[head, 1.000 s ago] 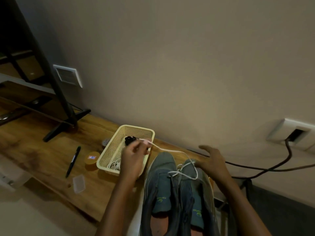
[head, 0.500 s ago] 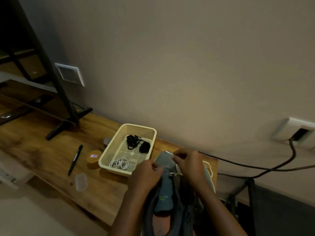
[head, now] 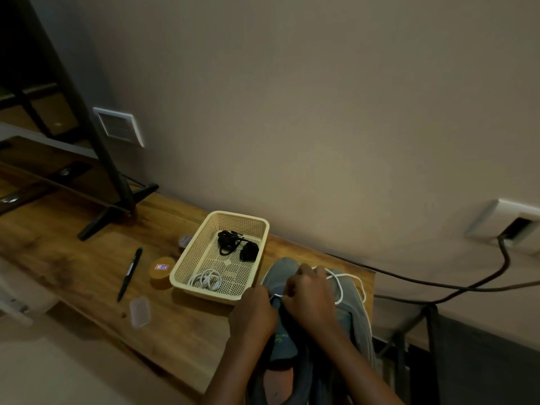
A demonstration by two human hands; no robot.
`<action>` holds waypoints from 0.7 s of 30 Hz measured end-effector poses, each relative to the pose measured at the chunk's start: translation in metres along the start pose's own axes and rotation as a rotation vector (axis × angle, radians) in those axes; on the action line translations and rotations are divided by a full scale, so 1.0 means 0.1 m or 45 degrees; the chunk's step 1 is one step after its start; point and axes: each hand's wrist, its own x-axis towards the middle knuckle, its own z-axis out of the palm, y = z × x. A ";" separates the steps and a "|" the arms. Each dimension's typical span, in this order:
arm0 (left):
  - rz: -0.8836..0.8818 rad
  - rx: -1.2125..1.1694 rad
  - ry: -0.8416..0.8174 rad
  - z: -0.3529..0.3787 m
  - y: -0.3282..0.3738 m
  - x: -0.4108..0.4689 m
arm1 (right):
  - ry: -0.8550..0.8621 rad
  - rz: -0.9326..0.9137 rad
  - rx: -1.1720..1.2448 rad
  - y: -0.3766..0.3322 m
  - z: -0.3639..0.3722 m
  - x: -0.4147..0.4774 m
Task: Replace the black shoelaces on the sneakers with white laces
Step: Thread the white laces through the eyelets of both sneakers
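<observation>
On the tabletop (head: pixel 87 267) the grey sneakers (head: pixel 349 290) stand just right of the basket (head: pixel 187 258); a second ago the left hand (head: pixel 254 314) was over the basket drawing the white lace (head: pixel 340 285) out and the right hand (head: pixel 309 299) hung open beyond the shoes; now both meet over the shoe nearest the basket, each grip pinching the white lace. That pull looks finished and threading resumes; the black laces (head: pixel 233 244) lie inside the basket's far end, already off, a spare white coil (head: pixel 206 280) at its near end.
</observation>
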 end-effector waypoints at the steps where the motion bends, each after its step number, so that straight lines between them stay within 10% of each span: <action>1: -0.008 -0.017 -0.005 0.00 -0.01 0.02 | 0.011 -0.007 -0.014 -0.01 0.01 0.00; 21: 0.031 -0.140 -0.016 -0.03 -0.04 0.03 | 0.173 -0.210 -0.285 -0.11 0.20 0.04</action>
